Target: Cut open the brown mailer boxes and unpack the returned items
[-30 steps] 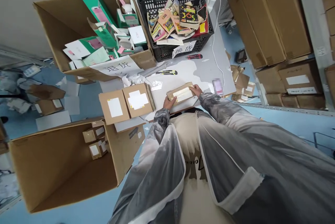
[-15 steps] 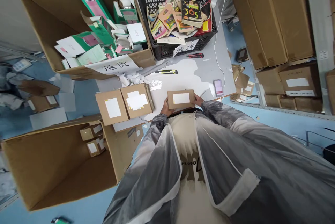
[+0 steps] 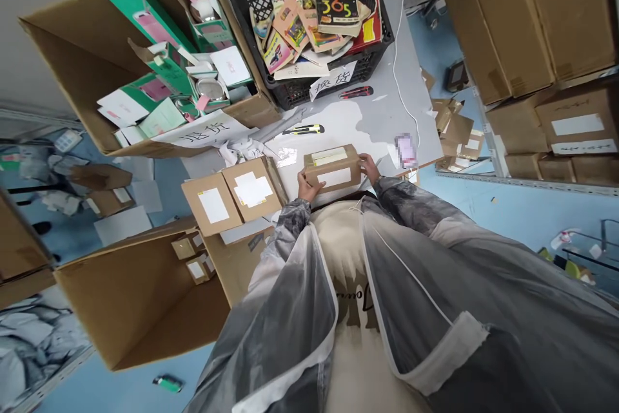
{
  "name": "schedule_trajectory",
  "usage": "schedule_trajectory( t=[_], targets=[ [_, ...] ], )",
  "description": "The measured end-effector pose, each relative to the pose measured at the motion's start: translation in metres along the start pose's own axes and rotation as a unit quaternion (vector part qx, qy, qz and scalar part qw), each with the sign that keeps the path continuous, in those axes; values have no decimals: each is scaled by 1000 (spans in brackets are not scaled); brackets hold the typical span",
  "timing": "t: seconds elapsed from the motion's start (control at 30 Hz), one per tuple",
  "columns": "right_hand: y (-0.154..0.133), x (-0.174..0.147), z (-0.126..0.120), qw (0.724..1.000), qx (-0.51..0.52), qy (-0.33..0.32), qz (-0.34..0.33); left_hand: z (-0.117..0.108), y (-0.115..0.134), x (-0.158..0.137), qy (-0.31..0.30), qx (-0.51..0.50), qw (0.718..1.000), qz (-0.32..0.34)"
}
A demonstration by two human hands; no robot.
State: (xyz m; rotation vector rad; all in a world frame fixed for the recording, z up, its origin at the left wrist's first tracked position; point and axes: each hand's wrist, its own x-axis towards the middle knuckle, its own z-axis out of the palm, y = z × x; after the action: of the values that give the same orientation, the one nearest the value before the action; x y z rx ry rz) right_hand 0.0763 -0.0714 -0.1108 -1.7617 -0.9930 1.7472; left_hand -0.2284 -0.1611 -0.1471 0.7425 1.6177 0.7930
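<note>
Cardboard box (image 3: 333, 169), brown, oblong, white-labelled, sits grasped between fingers of left hand (image 3: 309, 187) and right hand (image 3: 370, 169), one at each end, presumably for balance. Slim yellow-and-black cutter (image 3: 304, 130) lies beyond left fingers on pale grey worktop (image 3: 382, 120), seemingly within reach. Two brown cartons (image 3: 236, 199) stand left of left fingers, apparently leaving handling room.

Matt cardboard box (image 3: 331, 167), smooth paper label (image 3: 334, 176), black plastic crate (image 3: 290, 94), wrinkled cloth jacket (image 3: 459, 271)
</note>
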Motion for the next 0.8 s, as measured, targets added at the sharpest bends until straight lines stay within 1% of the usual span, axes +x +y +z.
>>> schedule_trajectory(
  t=[0.07,0.13,0.2,0.27,0.3,0.37,0.43,0.47,0.5,0.57,0.63,0.67,0.73,0.8],
  targets=[
    [-5,4,0,999,15,20,30,1,3,-8,20,16,1000,16],
    [-8,4,4,999,-24,21,41,-1,2,-16,15,34,999,11],
    [-9,1,9,996,-81,24,27,-5,-2,-23,-14,30,999,-25],
    [-9,-3,13,994,-111,25,10,-13,-4,-26,-50,-1,997,-58],
    [-9,-5,15,993,-112,22,5,-17,-5,-25,-61,-23,996,-68],
    [-10,-6,16,995,-104,8,7,-23,-2,-20,-63,-62,992,-88],
    [-11,-7,15,995,-95,-8,14,-23,4,-12,-49,-66,991,-108],
    [-12,-7,13,996,-90,-16,16,-21,7,-8,-40,-52,992,-107],
    [-14,-7,11,996,-83,-27,14,-19,10,-6,-33,-33,994,-95],
    [-16,-9,5,997,-61,-49,-4,-14,13,-8,-22,-1,999,-45],
    [-18,-15,-1,996,-36,-72,-24,-12,11,-19,-11,9,1000,14],
    [-18,-19,-4,996,-27,-81,-19,-13,8,-27,-6,12,999,39],
    [-18,-26,-4,995,-15,-92,32,-17,-2,-45,-13,25,997,72],
    [-18,-32,2,991,-25,-75,109,-21,-10,-60,-44,33,996,74]
  ],
)
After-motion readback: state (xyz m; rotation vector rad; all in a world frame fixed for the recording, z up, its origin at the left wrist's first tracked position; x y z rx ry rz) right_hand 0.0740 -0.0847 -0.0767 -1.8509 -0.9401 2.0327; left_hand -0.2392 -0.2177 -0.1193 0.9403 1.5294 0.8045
